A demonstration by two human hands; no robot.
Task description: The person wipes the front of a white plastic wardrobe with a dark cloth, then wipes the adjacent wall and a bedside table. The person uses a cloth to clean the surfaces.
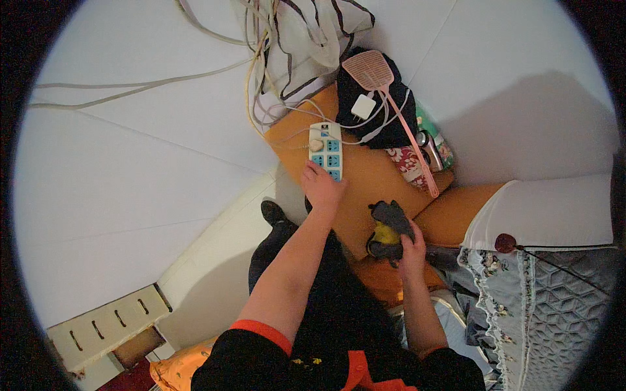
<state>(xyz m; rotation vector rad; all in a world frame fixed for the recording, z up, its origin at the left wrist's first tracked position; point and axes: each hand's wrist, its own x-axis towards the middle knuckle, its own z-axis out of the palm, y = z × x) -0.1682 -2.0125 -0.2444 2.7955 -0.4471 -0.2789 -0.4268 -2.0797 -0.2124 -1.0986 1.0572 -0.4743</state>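
Observation:
My left hand (323,185) is closed around the near end of a white power strip (337,131) with blue sockets. One pale plug (316,145) sits in it, and my fingers cover its lower sockets. To the right, my right hand (413,249) grips a dark grey and yellow bundle (388,233), seemingly of soft material; its exact kind is unclear. Both hands are above an orange-brown wooden tabletop (293,132).
A pink fly swatter (369,68) lies across black cloth (354,90), beside a white charger (363,106) and a metallic cylindrical object (429,146). Loose cables (252,97) run along the far left side. A quilted bed cover (557,303) is at right, a drawer unit (110,320) at lower left.

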